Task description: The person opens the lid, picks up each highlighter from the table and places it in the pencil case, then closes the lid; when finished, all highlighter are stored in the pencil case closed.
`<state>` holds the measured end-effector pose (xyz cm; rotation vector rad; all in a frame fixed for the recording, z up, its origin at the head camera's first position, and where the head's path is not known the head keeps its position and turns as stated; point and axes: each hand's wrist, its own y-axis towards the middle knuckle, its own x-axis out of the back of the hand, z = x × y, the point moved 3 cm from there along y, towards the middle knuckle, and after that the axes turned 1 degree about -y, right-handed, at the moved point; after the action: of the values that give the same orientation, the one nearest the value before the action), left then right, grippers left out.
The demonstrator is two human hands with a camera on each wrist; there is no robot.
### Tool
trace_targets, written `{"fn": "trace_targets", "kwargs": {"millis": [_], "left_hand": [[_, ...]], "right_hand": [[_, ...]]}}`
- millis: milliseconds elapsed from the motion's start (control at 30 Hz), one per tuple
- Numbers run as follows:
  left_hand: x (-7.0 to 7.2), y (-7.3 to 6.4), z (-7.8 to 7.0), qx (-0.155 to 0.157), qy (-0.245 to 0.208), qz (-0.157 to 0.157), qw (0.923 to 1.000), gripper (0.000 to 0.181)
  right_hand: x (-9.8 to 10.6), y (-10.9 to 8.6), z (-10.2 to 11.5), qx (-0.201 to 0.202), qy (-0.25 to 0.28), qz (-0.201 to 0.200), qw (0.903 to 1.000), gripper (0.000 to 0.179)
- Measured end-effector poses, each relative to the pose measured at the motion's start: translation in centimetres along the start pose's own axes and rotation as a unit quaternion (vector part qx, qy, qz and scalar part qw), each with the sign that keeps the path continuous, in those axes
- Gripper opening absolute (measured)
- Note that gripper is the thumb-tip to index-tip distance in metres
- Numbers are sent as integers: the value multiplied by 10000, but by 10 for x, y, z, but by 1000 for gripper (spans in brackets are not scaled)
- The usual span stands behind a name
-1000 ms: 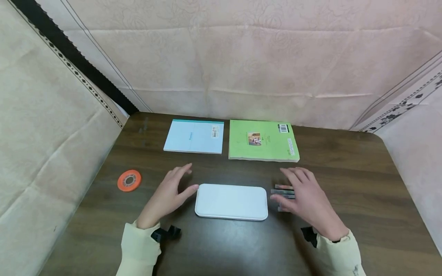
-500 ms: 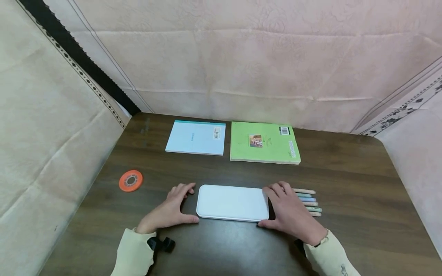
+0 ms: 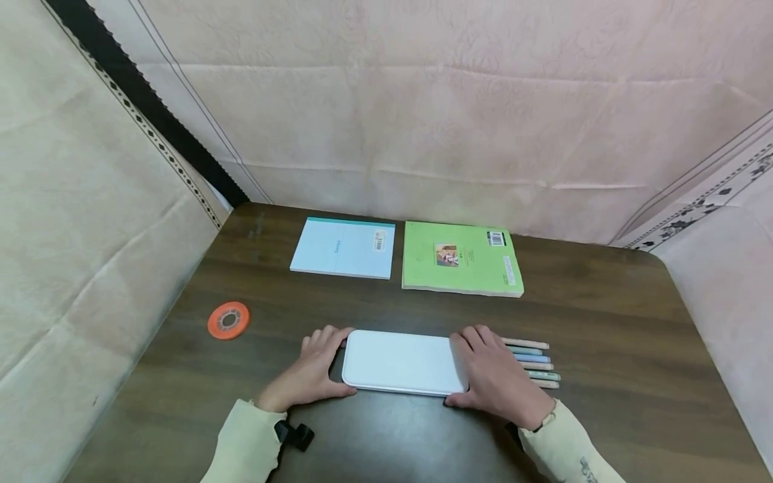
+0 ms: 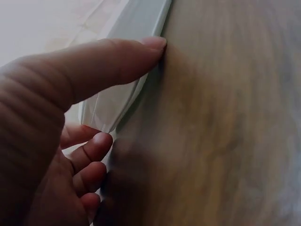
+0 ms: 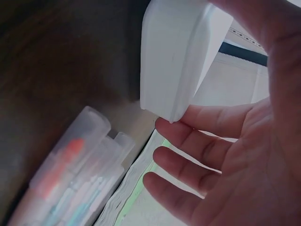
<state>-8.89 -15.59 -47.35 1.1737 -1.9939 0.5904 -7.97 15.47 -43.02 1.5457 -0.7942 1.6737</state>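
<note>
A white rectangular case (image 3: 403, 362) with rounded corners lies lengthwise on the table in front of the person. My left hand (image 3: 314, 372) grips its left end, thumb along the near edge and fingers at the far corner. In the left wrist view the thumb (image 4: 122, 61) lies against the side of the case (image 4: 136, 21). My right hand (image 3: 492, 376) holds the right end, its thumb at the near edge and fingers over the far corner. The right wrist view shows the case's end wall (image 5: 169, 61) between thumb and fingers (image 5: 193, 141).
Several capped pens (image 3: 537, 365) lie side by side just right of my right hand. Behind the case are a light blue book (image 3: 343, 247) and a thicker green book (image 3: 461, 275). An orange ring-shaped spool (image 3: 229, 320) lies at the left. Cloth hangings (image 3: 423, 134) border the brown table (image 3: 604, 322).
My right hand has moved left from above the pens to the case's right end, uncovering the pens. My left hand has closed in on the left end. The camera view has shifted slightly.
</note>
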Motion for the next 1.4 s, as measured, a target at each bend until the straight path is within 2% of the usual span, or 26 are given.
{"fn": "trace_targets", "kwargs": {"millis": [167,267,500,633,767,1133,1233,1400], "left_hand": [[0,0,1,-93,84,-44,9999,95],[1,0,1,-95,58,-10,9999,95],[0,0,2,59,-8,106,9999,97],[0,0,1,-48,127,31,9999,94],[0,0,-2,-114,254,-14,9996,93],[-2,3,-3,-27,338,-29,9994,95],[-3,2,-3,-27,341,-51,9994,95],[-1,1,-1,12,290,-34,9996,97]], "right_hand": [[0,4,-1,171,-255,-120,9995,90],[1,7,-2,244,-370,-59,9990,89],[1,9,-1,213,-271,268,9990,89],[1,10,0,274,-251,238,9990,88],[2,11,-1,510,-285,143,9982,83],[8,18,-8,1121,-324,-51,9932,79],[10,20,-8,1150,-292,52,9929,78],[14,23,-6,1139,-102,482,9923,72]]}}
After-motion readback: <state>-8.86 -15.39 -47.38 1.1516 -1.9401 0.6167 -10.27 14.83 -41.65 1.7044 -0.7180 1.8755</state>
